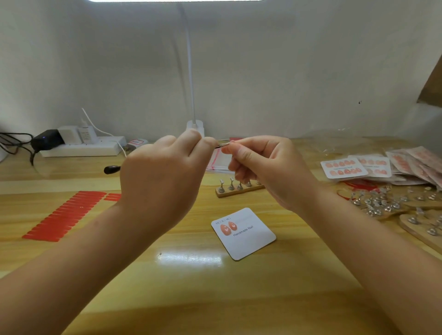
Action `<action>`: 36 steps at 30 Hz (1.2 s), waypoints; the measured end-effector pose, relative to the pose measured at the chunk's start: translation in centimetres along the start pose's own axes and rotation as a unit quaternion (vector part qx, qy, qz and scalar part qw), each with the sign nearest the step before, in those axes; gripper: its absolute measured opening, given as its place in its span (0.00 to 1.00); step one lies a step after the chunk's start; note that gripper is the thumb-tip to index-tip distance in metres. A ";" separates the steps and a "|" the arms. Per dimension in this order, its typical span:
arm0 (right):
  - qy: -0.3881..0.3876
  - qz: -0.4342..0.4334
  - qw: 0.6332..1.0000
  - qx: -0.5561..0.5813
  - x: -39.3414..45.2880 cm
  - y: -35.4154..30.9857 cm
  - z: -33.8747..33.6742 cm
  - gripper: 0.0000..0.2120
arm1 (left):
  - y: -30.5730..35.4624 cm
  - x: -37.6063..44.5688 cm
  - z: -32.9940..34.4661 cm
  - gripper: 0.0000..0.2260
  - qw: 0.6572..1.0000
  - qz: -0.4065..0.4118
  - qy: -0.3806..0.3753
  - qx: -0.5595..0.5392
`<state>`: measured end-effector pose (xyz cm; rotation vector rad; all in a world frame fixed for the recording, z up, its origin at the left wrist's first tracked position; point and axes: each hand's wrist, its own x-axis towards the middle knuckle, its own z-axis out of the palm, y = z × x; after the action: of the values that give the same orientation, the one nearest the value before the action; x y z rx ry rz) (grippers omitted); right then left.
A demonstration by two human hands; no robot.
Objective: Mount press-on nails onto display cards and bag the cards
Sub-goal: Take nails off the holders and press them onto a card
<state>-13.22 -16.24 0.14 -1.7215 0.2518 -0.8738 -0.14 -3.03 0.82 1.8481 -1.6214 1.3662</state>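
Metal tweezers [222, 144]: pinched by both hands, left [162, 177], right [260, 167], above card [244, 233].
Risk: nail, unseen, slips; lands crooked.

Bright, even light falls from a lamp [177, 0] overhead — its glare streaks the wooden table [191, 258]. Shadows are soft; the edges bend with wide-angle distortion and the picture is slightly soft throughout.
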 end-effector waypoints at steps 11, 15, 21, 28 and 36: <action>0.052 0.036 0.998 0.017 -0.1 -0.1 1.2 0.05 | 0.2 -0.1 0.2 0.08 1.000 -0.012 -0.006 -0.002; 0.059 0.079 0.994 0.055 0.0 -0.5 1.5 0.07 | 0.2 -0.1 0.3 0.07 1.000 -0.027 0.001 -0.002; 0.041 0.116 0.987 0.099 0.0 -1.2 1.4 0.08 | 0.5 -0.1 0.2 0.03 0.996 -0.074 0.018 -0.039; 0.066 0.133 0.986 0.076 0.0 -1.5 1.8 0.08 | 0.7 -0.2 0.3 0.09 0.992 -0.097 0.019 -0.083; 0.088 0.130 0.987 0.041 -0.1 -1.9 1.9 0.08 | 0.8 -0.3 0.4 0.09 0.988 -0.105 0.021 -0.107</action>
<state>-12.56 -14.09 1.63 -1.4964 0.5394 -0.8304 -0.62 -3.38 0.17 1.7926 -1.4427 1.0892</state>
